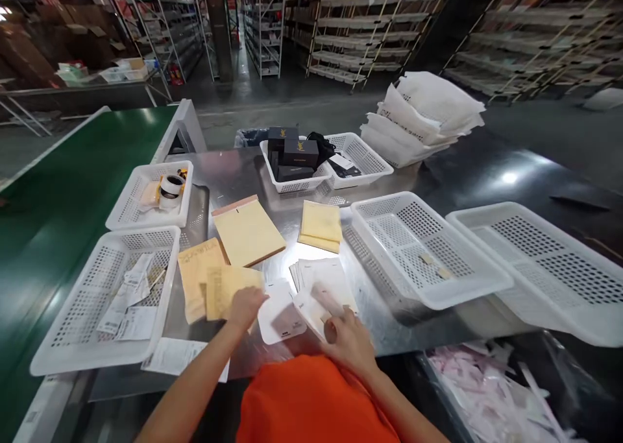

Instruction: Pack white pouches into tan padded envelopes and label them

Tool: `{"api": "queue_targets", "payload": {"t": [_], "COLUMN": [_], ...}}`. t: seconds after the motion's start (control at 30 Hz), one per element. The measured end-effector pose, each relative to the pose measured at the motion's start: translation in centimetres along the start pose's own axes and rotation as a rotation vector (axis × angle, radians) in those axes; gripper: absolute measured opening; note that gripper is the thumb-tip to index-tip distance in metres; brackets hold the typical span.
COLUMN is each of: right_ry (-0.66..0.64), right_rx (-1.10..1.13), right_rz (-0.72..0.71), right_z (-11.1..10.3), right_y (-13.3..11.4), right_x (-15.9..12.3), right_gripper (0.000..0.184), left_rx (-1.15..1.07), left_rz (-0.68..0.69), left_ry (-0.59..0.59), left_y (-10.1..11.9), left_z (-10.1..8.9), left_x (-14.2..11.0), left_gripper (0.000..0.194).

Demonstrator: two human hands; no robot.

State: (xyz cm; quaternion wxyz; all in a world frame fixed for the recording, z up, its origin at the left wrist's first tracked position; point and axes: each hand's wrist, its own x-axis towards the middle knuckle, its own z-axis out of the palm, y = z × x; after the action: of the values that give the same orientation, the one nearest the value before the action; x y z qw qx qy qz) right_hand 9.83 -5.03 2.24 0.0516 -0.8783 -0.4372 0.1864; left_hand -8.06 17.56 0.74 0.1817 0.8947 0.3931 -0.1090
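My left hand (246, 307) is closed at the right edge of a small yellow envelope (226, 290), which is smeared by motion. Under that envelope lies a larger tan envelope (192, 274) with handwriting on it. My right hand (353, 342) has its fingers curled on the lower edge of a white card (309, 310), partly over a stack of white cards (335, 277). Between my hands a white rounded sheet (280, 320) lies flat on the table. Farther back are a stack of large yellow envelopes (250, 229) and a pile of smaller ones (321, 222).
A metal table (228, 164) carries several white baskets. The left basket (168, 287) holds printed slips; the one behind it (117, 203) holds tape. Black boxes (299, 154) stand at the back. White bags (423, 115) are piled behind right. A green conveyor (87, 170) runs left.
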Motion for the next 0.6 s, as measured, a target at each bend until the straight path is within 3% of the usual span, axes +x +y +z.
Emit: {"api": "queue_targets", "payload": {"t": [0.07, 0.13, 0.27, 0.43, 0.6], "right_ry": [-0.008, -0.024, -0.063, -0.166, -0.204], "right_rx": [-0.009, -0.01, -0.01, -0.021, -0.059], "right_rz": [-0.076, -0.136, -0.158, -0.198, -0.325], "right_z": [0.0, 0.2, 0.7, 1.0, 2.8], "right_y": [0.2, 0.5, 0.8, -0.5, -1.7], "right_x": [0.3, 0.5, 0.5, 0.3, 0.6], "right_gripper": [0.043, 0.045, 0.044, 0.021, 0.038], "left_rx": [-0.041, -0.071, -0.112, -0.179, -0.34], "left_rz": [0.009, -0.048, -0.189, -0.192, -0.25], "left_ry": [-0.066, -0.115, -0.171, -0.155, -0.163], "left_y": [3.5, 5.7, 7.1, 6.4, 4.8], "left_z": [3.3, 6.1, 9.4, 10.7, 10.2], "left_x": [0.0, -0.4, -2.2, -3.8, -3.2], "left_gripper": [0.028, 0.029, 0.036, 0.033, 0.018]}}
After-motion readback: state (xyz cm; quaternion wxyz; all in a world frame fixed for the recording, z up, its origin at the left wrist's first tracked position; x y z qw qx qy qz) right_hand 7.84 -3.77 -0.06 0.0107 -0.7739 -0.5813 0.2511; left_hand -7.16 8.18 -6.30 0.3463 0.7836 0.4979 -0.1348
